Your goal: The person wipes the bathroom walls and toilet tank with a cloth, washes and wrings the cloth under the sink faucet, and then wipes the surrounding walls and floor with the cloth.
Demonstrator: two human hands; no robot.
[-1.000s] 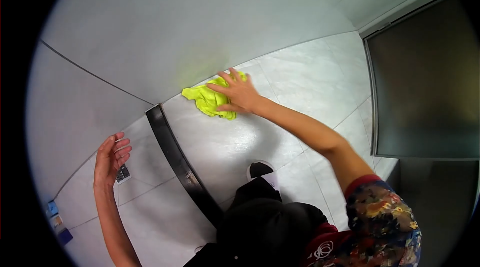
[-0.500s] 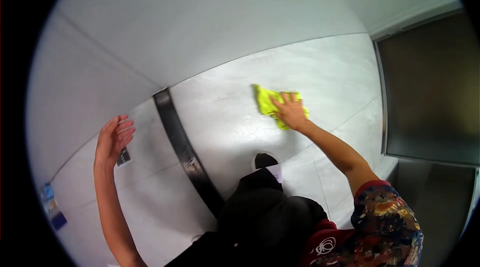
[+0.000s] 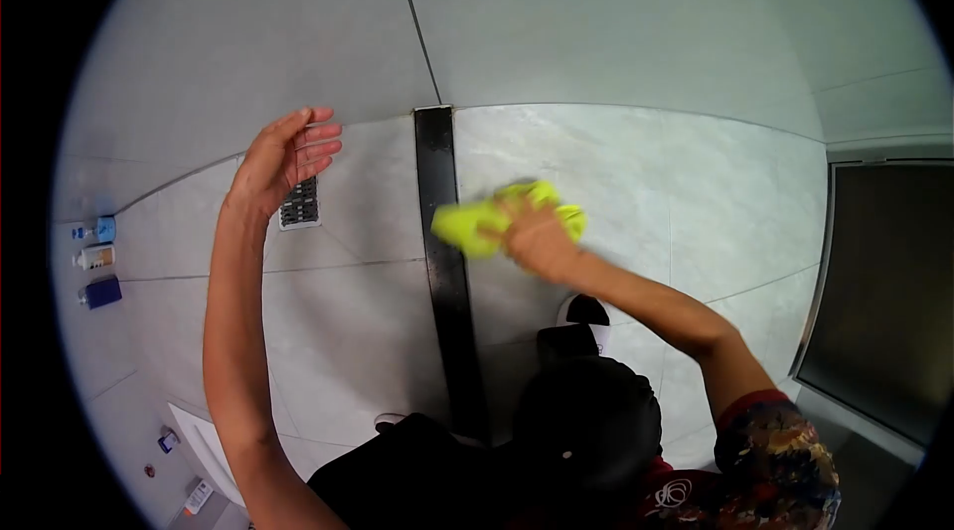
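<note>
My right hand [image 3: 540, 240] grips a bright yellow-green cloth [image 3: 463, 229], both smeared by motion. The cloth's left end overlaps the long black threshold strip [image 3: 436, 160] set across the floor; the rest of it spreads over the pale tiles beside the strip. Held out to the left in the air is my left hand [image 3: 283, 157], with nothing in it and its fingers apart and slightly bent. Below that hand a floor drain grate [image 3: 300, 207] shows, partly covered by it.
Grey walls [image 3: 616, 23] meet the floor at the far side. Bottles [image 3: 96, 256] stand at the far left. A dark framed panel [image 3: 884, 282] is on the right. My shoes [image 3: 584, 316] are on the floor near the strip's two sides.
The cloth has moved left with my right hand, from the light tiles to the black strip. The view has turned left, bringing the drain and bottles further in. My left hand stays raised.
</note>
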